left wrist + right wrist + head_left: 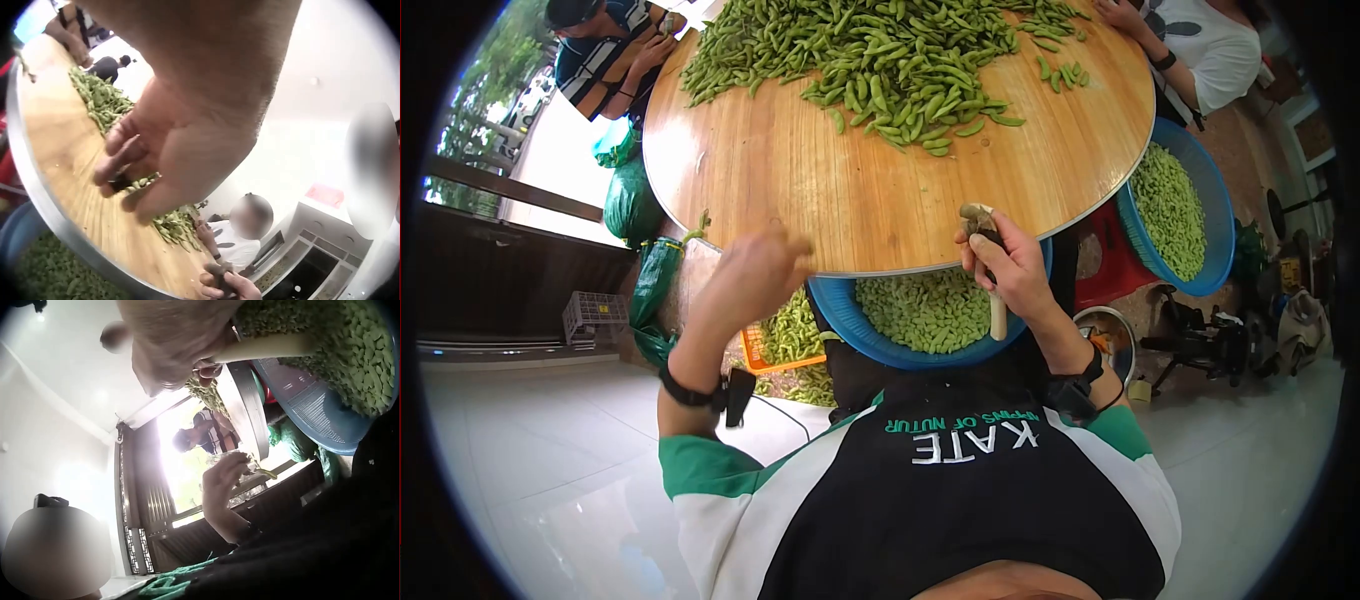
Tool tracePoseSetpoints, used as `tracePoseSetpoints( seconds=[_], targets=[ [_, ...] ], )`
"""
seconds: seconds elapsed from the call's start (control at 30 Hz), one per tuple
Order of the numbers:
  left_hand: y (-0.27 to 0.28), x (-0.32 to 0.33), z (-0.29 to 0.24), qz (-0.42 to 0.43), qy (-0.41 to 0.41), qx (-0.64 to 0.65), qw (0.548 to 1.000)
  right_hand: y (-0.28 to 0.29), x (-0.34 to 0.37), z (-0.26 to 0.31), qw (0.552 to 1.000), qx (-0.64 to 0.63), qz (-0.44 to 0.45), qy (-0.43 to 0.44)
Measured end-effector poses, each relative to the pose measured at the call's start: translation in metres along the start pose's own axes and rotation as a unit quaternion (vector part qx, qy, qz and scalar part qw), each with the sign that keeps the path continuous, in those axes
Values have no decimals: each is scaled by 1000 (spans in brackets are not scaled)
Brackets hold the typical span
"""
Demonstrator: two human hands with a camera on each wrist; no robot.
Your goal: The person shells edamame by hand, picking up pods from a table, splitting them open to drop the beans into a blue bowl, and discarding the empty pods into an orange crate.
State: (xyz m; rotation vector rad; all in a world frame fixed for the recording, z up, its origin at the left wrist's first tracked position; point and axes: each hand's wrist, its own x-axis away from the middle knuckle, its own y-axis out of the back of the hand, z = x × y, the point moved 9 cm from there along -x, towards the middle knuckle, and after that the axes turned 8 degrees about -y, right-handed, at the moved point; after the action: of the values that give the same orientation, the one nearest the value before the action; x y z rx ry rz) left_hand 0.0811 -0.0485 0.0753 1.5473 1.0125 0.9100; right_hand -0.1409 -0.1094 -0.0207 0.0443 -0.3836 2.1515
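Curved green pods [920, 75] lie heaped on the far side of the round wooden desk [750, 165], and the pale stick-like handle [998, 318] grasped by the right hand [1018, 270] could drop into the blue plastic basin [836, 318] if that grip slackens, though the blurred left hand's [752, 272] hold is unclear.

I'm looking at a round wooden surface [750, 170] with a pale, striped grain and a thin metal rim [860, 274]. Green bean pods [900, 60] lie heaped across its far side, spilling toward the middle, and a few loose pods [1065, 76] sit just right of the heap.
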Motion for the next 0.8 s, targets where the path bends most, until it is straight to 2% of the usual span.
tracePoseSetpoints(
  seconds=[0.07,0.13,0.17,0.23,0.3,0.33,0.4,0.53,0.57,0.6,0.63,0.7,0.8],
  targets=[
    [5,-42,31,-88,39,127,987,-1,-6,1,998,-56,-17,21],
    [10,-79,60,-194,78,120,970,-2,-6,-2,999,-44,-15,13],
    [3,-99,81,-211,108,91,967,-2,-6,-4,999,-32,-12,4],
    [-9,-128,101,-226,137,65,962,-2,-3,-6,999,-32,-16,14],
    [-22,-144,120,-188,215,30,958,2,-3,-8,998,-55,-14,23],
    [-27,-148,129,-190,215,31,958,3,-4,-7,998,-53,-15,24],
    [-36,-148,144,-191,216,137,948,3,-3,-8,998,-59,-18,-1],
    [-31,-120,119,-228,193,142,944,0,-2,-5,996,-84,-10,-11],
    [-37,-112,99,-224,167,325,903,-4,-3,-6,992,-122,9,-23],
    [-48,-106,75,-209,137,499,830,-9,-3,-7,986,-159,27,-37],
    [-53,-98,58,-202,137,501,831,-11,-3,-4,986,-163,21,-39],
    [-69,-89,20,-185,104,653,727,-25,-6,1,976,-198,67,-67],
    [-75,-80,-22,-154,62,680,714,-29,-8,-1,968,-224,94,-70]
  ],
)
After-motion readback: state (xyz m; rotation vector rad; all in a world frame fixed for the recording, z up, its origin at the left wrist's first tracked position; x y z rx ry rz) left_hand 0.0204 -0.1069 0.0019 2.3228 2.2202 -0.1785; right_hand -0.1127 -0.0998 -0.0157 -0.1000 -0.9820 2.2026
